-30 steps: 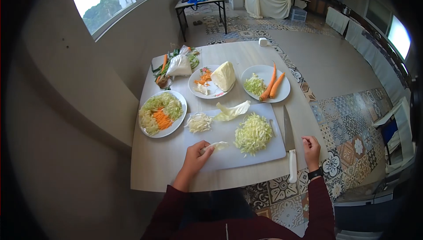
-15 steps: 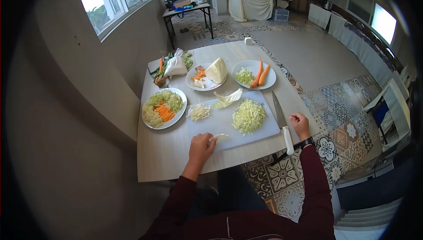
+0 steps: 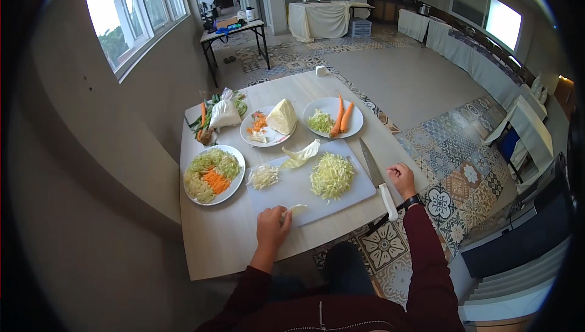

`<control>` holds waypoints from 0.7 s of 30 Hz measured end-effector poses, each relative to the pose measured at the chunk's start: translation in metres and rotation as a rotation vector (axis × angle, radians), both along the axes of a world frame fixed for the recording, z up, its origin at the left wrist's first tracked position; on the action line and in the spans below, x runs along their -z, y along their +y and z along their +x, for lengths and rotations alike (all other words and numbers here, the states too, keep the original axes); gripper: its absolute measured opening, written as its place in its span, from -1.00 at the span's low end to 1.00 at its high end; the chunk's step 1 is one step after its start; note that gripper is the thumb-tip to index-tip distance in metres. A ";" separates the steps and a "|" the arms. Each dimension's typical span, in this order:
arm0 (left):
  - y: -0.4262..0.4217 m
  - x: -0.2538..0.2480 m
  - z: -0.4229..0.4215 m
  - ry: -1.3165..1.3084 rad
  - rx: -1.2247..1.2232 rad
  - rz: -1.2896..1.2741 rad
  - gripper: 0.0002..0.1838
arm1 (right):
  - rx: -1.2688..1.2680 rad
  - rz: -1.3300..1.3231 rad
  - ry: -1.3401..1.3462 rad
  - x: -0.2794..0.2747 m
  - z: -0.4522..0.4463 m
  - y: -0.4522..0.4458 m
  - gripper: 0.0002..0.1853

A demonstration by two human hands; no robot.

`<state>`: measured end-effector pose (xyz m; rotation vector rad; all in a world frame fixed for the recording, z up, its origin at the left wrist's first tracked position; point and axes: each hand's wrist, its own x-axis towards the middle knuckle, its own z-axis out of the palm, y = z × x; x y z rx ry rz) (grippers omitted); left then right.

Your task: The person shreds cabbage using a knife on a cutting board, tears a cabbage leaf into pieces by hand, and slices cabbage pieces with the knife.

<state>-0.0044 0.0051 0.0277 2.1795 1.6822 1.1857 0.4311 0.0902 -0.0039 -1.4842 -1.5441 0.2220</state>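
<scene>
My left hand (image 3: 274, 224) is at the near left edge of the white cutting board (image 3: 341, 210), its fingers closed on a small pale cabbage piece (image 3: 297, 209). My right hand (image 3: 401, 180) rests curled on the table, apparently holding nothing, beside a knife (image 3: 386, 203) with a white handle. The knife lies along the board's right side, blade pointing away. On the board are a large heap of shredded cabbage (image 3: 332, 176), a smaller pile of pale shreds (image 3: 263, 176) and a loose cabbage leaf (image 3: 301, 154).
A plate (image 3: 239, 181) of shredded vegetables stands left of the board. Behind are a plate (image 3: 281, 139) with a cabbage wedge (image 3: 282, 117) and a plate (image 3: 358, 126) with two carrots (image 3: 347, 117). A plastic bag (image 3: 225, 114) lies among vegetables at the back left.
The view has shifted, so the table appears lower and further left. Both hands keep nearly the same places, the left at the cabbage piece, the right beside the knife.
</scene>
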 end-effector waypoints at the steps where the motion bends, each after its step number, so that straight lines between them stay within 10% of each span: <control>1: 0.000 0.000 0.001 0.009 -0.010 0.012 -0.84 | -0.009 0.003 -0.003 0.000 0.001 0.001 -0.86; 21: -0.005 0.004 0.002 0.085 -0.027 0.042 -0.78 | 0.057 0.006 0.170 0.016 -0.008 -0.030 -0.86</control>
